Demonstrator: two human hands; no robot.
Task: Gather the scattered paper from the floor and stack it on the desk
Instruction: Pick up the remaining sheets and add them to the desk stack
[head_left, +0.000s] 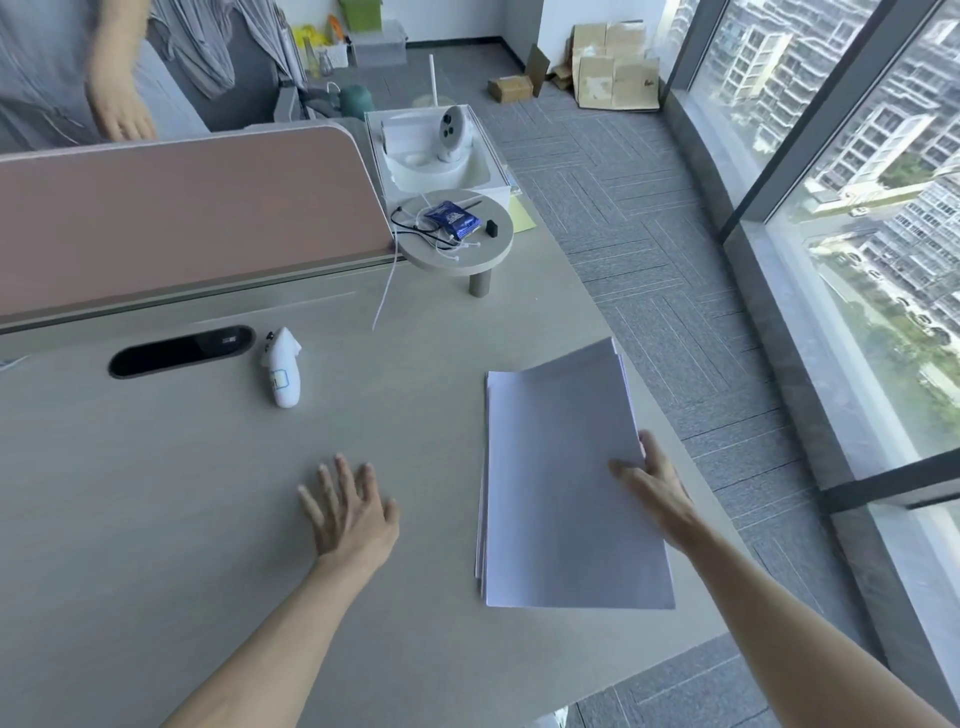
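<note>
Pale grey worktop fills most of what I can see from where I stand, with patterned carpet and tall windows past its right edge. Nearest, two bare forearms reach in from the near edge. The left hand is spread wide, fingers splayed and empty, low over the bare surface; whether it touches I cannot tell. The right hand pinches the right side of the paper stack, thumb on top and fingers beneath. That stack is one bundle of several white sheets, leaves fanned slightly along its left side, its long axis running from near edge to far, lying close to the right edge with its far end lifted. It sits just right of the free hand, so the right hand is the one placed to lower it flat; I judge that settling and squaring is what remains.

Farther in, one white controller lies beside one dark cable slot. Beyond, a pink divider, one small round shelf carrying a blue packet, and one white tray. I see no loose sheets on the visible carpet.
</note>
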